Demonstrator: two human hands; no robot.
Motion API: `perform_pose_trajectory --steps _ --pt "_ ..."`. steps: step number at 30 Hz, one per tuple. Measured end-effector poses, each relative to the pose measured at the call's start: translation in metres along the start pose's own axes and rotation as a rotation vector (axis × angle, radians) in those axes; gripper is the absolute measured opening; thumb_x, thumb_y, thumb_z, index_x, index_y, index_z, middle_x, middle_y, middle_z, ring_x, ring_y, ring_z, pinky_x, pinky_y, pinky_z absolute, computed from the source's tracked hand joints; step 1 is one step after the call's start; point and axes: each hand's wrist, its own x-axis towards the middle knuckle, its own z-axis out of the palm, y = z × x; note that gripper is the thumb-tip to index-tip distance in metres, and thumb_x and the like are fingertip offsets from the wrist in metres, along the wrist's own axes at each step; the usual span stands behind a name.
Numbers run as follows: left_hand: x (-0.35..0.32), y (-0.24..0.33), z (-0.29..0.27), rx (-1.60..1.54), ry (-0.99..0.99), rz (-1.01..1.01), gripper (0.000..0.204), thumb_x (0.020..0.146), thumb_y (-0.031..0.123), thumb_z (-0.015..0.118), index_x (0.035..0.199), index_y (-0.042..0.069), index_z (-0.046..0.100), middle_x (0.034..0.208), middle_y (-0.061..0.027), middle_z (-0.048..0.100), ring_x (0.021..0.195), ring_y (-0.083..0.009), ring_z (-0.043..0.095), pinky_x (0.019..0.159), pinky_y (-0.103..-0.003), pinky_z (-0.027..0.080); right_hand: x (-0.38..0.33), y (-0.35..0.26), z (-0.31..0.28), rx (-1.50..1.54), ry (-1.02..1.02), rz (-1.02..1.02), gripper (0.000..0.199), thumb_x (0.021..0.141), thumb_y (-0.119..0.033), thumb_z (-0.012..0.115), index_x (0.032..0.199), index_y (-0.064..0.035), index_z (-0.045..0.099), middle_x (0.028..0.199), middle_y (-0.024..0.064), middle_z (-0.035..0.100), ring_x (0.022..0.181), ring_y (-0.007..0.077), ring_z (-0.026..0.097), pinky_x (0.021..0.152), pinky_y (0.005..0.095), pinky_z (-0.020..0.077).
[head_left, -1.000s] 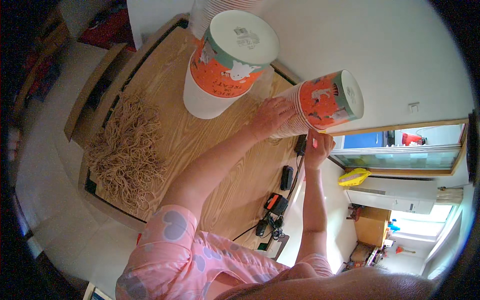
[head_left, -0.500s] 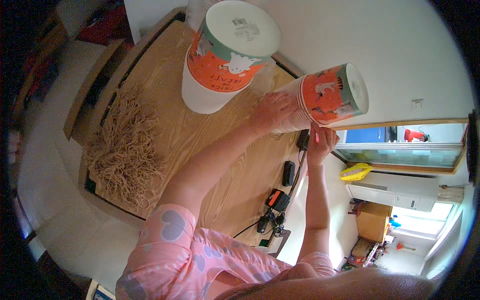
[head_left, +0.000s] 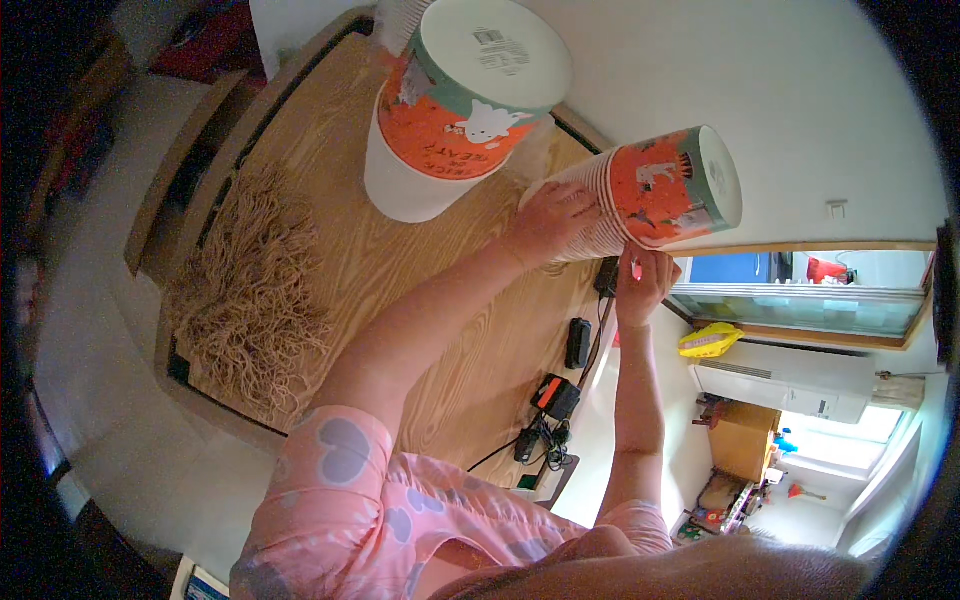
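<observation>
A nested stack of paper buckets (head_left: 655, 190), the outermost one orange and green with a pale base, stands tilted to the right with several white rims showing. My left hand (head_left: 555, 222) is wrapped around the near side of the rims, fingers closed against them. At the lower edge of the orange bucket my right hand (head_left: 645, 285) pinches the rim; a small pink spot shows between its fingers. To the left, a larger upside-down orange and green paper bucket (head_left: 440, 135) stands on the table, its white lower part against the wood. The far side of the stack is hidden.
A tangled bundle of brown string (head_left: 250, 300) lies on the wooden table (head_left: 470, 330) at left. A black and orange device (head_left: 556, 397), a black box (head_left: 578, 343) and cables line the right edge. A yellow bag (head_left: 710, 340) lies beyond, near a glass door.
The view has shifted slightly, and the tilted stack sits a little further right in it. Both hands keep their places on the stack, with hardly any movement of the fingers.
</observation>
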Motion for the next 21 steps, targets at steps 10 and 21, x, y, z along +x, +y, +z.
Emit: perform_pose_trajectory --steps 10,21 --pt "-0.0041 0.0016 0.0051 0.106 0.1 0.018 0.026 0.076 0.018 0.047 0.098 0.01 0.057 0.108 -0.0059 0.055 0.104 -0.022 0.049 0.089 -0.041 0.039 -0.001 0.0011 0.0017 -0.012 -0.037 0.024 0.016 0.067 -0.007 0.067 0.078 -0.0118 0.057 0.071 0.0013 0.051 0.072 0.0207 0.05 0.069 0.0352 0.035" --pt "-0.0018 0.0049 -0.0007 0.078 0.201 0.046 0.027 0.076 0.017 0.048 0.101 0.009 0.054 0.101 -0.007 0.057 0.099 -0.0221 0.051 0.088 -0.039 0.039 0.0009 0.0005 0.0014 -0.004 -0.04 0.02 0.016 0.068 -0.008 0.068 0.08 -0.0118 0.057 0.077 0.004 0.055 0.075 0.0219 0.051 0.071 0.0365 0.0362"
